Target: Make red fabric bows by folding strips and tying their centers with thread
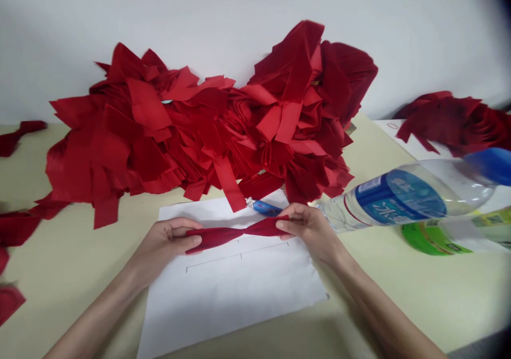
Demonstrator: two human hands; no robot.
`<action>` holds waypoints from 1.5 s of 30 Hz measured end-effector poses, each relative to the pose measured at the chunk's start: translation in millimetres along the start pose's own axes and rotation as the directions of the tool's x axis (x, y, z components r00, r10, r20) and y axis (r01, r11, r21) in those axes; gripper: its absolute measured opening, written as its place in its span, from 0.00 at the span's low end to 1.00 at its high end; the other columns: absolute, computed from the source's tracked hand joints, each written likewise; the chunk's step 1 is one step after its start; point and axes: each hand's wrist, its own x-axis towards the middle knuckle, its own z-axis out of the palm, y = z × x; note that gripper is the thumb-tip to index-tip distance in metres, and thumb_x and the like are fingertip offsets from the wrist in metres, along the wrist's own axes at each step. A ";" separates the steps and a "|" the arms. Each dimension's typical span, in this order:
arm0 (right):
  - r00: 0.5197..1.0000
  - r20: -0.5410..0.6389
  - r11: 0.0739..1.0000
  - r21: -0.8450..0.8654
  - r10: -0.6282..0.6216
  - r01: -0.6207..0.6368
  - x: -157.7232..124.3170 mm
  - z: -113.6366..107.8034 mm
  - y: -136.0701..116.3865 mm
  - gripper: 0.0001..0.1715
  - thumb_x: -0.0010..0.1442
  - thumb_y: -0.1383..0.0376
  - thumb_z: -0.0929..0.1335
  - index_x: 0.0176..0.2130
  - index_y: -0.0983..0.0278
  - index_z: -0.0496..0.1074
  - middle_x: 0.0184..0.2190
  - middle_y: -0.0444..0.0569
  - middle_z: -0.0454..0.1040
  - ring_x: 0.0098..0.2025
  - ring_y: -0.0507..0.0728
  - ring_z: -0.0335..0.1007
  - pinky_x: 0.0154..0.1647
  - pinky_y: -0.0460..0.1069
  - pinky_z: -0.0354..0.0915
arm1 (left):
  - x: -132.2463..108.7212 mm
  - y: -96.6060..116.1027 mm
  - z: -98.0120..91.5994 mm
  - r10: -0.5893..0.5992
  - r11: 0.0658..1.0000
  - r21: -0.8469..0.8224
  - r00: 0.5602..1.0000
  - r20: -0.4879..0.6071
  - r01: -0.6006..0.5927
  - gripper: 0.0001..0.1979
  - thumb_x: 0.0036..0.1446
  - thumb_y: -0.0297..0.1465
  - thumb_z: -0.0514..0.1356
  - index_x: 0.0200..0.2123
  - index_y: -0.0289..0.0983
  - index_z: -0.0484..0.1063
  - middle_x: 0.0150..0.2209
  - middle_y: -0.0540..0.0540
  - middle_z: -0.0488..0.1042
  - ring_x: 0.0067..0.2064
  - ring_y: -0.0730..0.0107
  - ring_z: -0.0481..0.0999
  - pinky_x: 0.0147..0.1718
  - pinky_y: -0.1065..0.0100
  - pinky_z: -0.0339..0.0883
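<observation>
A red ribbon strip (223, 236), narrowed by a twist near its middle, is stretched between my two hands. My left hand (170, 242) pinches its left end between thumb and fingers. The right end is pinched in my right hand (305, 226). Below the strip lies a white paper sheet (235, 306) with thin ruled lines and short tick marks on it. Just beyond my right fingers, a blue pen-like tool (265, 208) with a clear tip rests on the sheet's upper edge, its right part hidden by that hand.
A large heap of red strips (191, 135) stands against the white wall (223, 18). To the right are a blue-capped water bottle (415, 194), a green-labelled bottle (431, 238) and another red pile (455, 122). Loose red pieces (18, 228) lie along the left.
</observation>
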 end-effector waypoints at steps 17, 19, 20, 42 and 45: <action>0.997 0.076 0.986 -0.163 -0.006 0.019 -4.9 -9.3 1.1 0.15 0.43 0.58 0.74 0.28 0.64 0.71 0.20 0.42 0.70 0.24 0.52 0.69 0.24 0.47 0.70 | -15.1 -4.6 -3.6 -0.034 0.995 0.089 0.999 0.012 0.033 0.11 0.44 0.34 0.66 0.34 0.40 0.77 0.25 0.49 0.75 0.27 0.67 0.74 0.25 0.71 0.65; 0.996 0.084 0.976 -0.216 -0.011 0.029 -7.1 -8.7 2.7 0.14 0.44 0.58 0.73 0.28 0.64 0.71 0.20 0.41 0.69 0.23 0.52 0.69 0.23 0.47 0.68 | -18.9 -5.5 -0.5 0.016 0.989 0.148 0.999 -0.030 -0.011 0.11 0.43 0.33 0.66 0.33 0.40 0.77 0.23 0.50 0.74 0.27 0.65 0.74 0.25 0.70 0.64; 0.995 0.097 0.968 -0.249 -0.009 0.033 -8.2 -8.4 4.2 0.13 0.45 0.59 0.73 0.29 0.64 0.70 0.20 0.41 0.69 0.23 0.52 0.69 0.23 0.46 0.68 | -20.6 -6.5 1.0 0.055 0.983 0.180 0.997 -0.054 -0.045 0.11 0.43 0.33 0.66 0.33 0.40 0.77 0.23 0.50 0.73 0.27 0.65 0.73 0.25 0.70 0.64; 0.956 0.106 0.602 -0.756 -0.274 0.257 -25.6 -10.8 -5.2 0.14 0.65 0.63 0.57 0.35 0.62 0.69 0.24 0.44 0.73 0.23 0.53 0.69 0.27 0.47 0.62 | -18.9 -15.8 -20.6 0.178 0.858 0.506 0.975 -0.135 -0.087 0.14 0.55 0.41 0.55 0.38 0.40 0.73 0.31 0.49 0.75 0.31 0.67 0.74 0.33 0.67 0.70; 0.941 0.132 0.557 -0.776 -0.313 0.294 -24.5 -8.0 -3.6 0.11 0.62 0.65 0.60 0.40 0.62 0.70 0.31 0.46 0.75 0.27 0.54 0.70 0.30 0.48 0.63 | -18.9 -18.7 -17.7 0.206 0.854 0.504 0.973 -0.107 -0.125 0.13 0.55 0.40 0.55 0.38 0.40 0.73 0.31 0.50 0.75 0.30 0.69 0.72 0.33 0.68 0.69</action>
